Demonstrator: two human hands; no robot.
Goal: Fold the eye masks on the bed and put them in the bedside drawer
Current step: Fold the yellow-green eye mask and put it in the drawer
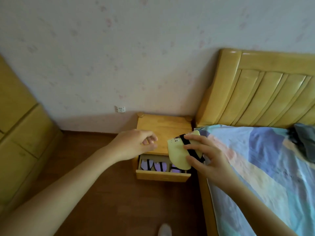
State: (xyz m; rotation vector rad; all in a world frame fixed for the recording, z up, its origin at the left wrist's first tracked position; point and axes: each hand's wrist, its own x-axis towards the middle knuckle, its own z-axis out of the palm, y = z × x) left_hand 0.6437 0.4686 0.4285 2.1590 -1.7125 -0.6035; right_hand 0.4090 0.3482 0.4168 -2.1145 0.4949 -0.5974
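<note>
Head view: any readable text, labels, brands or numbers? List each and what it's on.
No legible text anywhere.
Yellow mask, held in the right hand: small dark marks near its top edge, too small and blurred to read.
Wall socket: no marking can be made out.

Open drawer [162,176]: purple masks [161,166] inside.

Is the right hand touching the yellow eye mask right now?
Touching. The head view shows the right hand gripping the yellow eye mask, fingers curled over its black strap, above the open drawer.
</note>
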